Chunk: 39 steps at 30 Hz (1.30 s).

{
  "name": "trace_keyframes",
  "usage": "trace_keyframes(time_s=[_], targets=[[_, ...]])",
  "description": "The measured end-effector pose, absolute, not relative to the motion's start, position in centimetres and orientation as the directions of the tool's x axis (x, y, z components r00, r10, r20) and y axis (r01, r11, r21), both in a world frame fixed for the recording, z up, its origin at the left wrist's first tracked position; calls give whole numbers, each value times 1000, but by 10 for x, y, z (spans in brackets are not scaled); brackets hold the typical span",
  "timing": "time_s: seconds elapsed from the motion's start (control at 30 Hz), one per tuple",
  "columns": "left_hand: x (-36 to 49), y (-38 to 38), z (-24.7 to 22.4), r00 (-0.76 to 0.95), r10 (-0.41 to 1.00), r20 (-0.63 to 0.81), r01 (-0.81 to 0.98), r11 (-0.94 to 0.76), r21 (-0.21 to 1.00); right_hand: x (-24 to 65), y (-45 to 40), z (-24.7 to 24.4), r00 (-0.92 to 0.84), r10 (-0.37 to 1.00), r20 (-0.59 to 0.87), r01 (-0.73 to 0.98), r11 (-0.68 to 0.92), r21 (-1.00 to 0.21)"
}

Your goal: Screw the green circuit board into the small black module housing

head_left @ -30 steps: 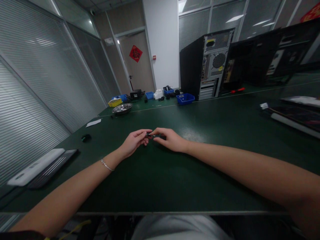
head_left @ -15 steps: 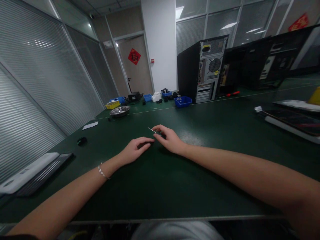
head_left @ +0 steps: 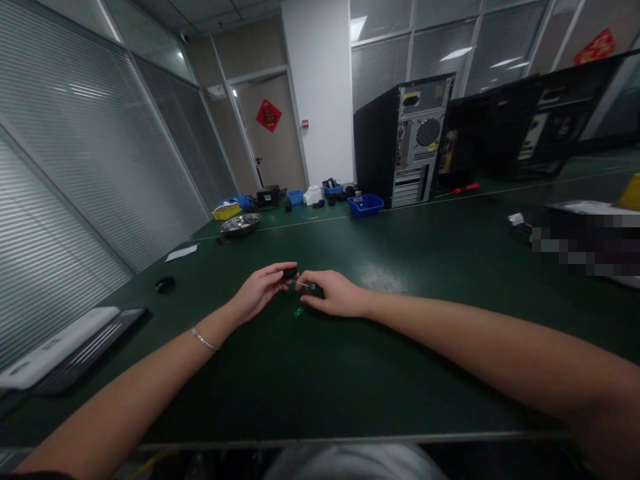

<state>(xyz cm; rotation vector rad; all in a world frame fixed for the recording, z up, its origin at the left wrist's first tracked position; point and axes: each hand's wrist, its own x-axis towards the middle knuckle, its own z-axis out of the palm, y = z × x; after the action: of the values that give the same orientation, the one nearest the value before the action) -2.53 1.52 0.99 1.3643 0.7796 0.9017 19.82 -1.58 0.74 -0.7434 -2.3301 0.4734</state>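
Green worktop (head_left: 350, 380), matte, with one pale patch of glare just beyond your right wrist. Your left hand (head_left: 256, 292): closed on a small black piece (head_left: 289, 273), pinched at the fingertips; half a second ago these fingers lie loose and lower, with nothing visible between them. Your right hand (head_left: 336, 295): fingers curled narrowly round a slim metal-shafted tool (head_left: 315, 289), dark green at the handle; its shaft, aimed up and away in the earlier frame, now points left toward the black piece. Contact between shaft and piece: cannot be told. Both items sit between your hands, near the middle of the worktop. New since the earlier frame: a green translucent bit (head_left: 299, 312), just below the fingers.

Worktop, left: white power strip (head_left: 55, 347), dark tray (head_left: 125, 323) with thin silver rods beside it, small black item (head_left: 164, 285) showing green, white slip of paper (head_left: 181, 253).

Worktop, far side: shiny metal bowl (head_left: 241, 224), yellow bin (head_left: 226, 211), blue bin (head_left: 367, 205) close to a black computer tower (head_left: 383, 147), rear panel facing you. Farther right: red-handled screwdriver (head_left: 466, 189).

Room: wooden door (head_left: 285, 150) bearing a red diamond sign (head_left: 269, 116), white pillar (head_left: 320, 73), glass partition with blinds (head_left: 80, 147) along your left.
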Motion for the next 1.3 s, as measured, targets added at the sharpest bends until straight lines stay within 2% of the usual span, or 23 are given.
trace_keyframes(time_s=[0.2,0.33,0.5,0.6,0.77,0.87,1.13,1.3], targets=[[-24,13,12,493,870,-28,-146,115,983,199,-19,18,-791,490,366,365,858,-360],[-24,13,11,488,872,-36,-168,135,977,195,-20,20,-812,495,309,409,860,-304],[-24,12,11,503,863,-42,-184,154,971,194,-20,15,-787,512,345,426,854,-298],[-25,12,12,516,856,-43,-181,157,971,196,-18,11,-763,532,366,417,839,-350],[-24,14,12,466,883,-56,-195,164,967,197,-11,7,-637,634,439,341,743,-576],[-24,13,12,460,884,-80,-180,182,967,197,-7,5,-523,709,474,319,678,-662],[-22,8,14,523,849,-72,-139,168,976,198,-1,2,-420,771,479,258,607,-752],[-24,11,9,519,853,-54,-103,125,987,198,-5,6,-386,803,454,277,570,-773]])
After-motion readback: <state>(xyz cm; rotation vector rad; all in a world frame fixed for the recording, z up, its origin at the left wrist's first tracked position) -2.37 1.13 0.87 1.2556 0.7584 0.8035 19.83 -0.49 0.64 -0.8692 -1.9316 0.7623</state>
